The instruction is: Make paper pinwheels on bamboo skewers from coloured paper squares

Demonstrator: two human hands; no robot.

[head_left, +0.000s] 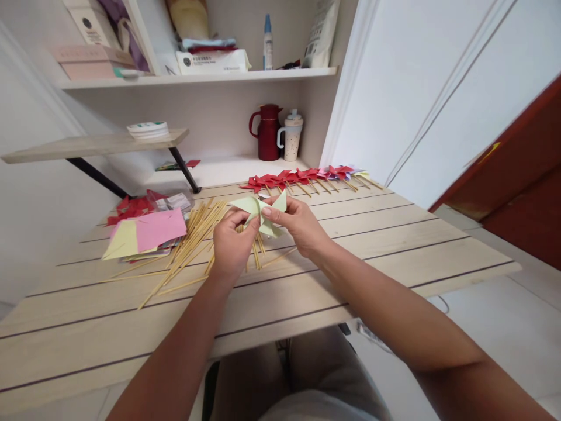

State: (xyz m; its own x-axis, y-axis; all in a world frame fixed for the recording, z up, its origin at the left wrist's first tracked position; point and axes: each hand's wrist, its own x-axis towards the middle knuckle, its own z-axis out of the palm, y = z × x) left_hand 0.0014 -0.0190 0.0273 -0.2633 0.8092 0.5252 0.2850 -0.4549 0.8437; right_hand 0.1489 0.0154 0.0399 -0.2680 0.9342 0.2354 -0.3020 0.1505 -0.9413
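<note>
1. The left hand (231, 245) sits at the centre of the wooden table (394, 245), fingers curled together and pinching the pale green paper pinwheel (259, 211) from below.
2. The right hand (298, 225) meets it from three o'clock, with thumb and forefinger closed on the pinwheel's middle and the other fingers folded loosely behind.
3. The one pale green pinwheel is held just above the table between both hands; four pointed blades show, though part of it is hidden by the fingers.
4. A loose heap of thin bamboo sticks (193, 242) lies on the table at nine o'clock from the hands, too many and too overlapped to count; a few run under the hands.
5. Further toward nine o'clock lies a small stack of paper squares (146, 233), one pink and one yellow sheet showing on top.
6. At twelve to one o'clock, along the table's far edge, a row of finished pinwheels on sticks (307, 176) lies flat, mostly red, with perhaps two or three purple and pale ones at the right end.
7. Behind them stand one dark red jug (267, 131) and one cream mug (291, 135), just beside each other.
</note>
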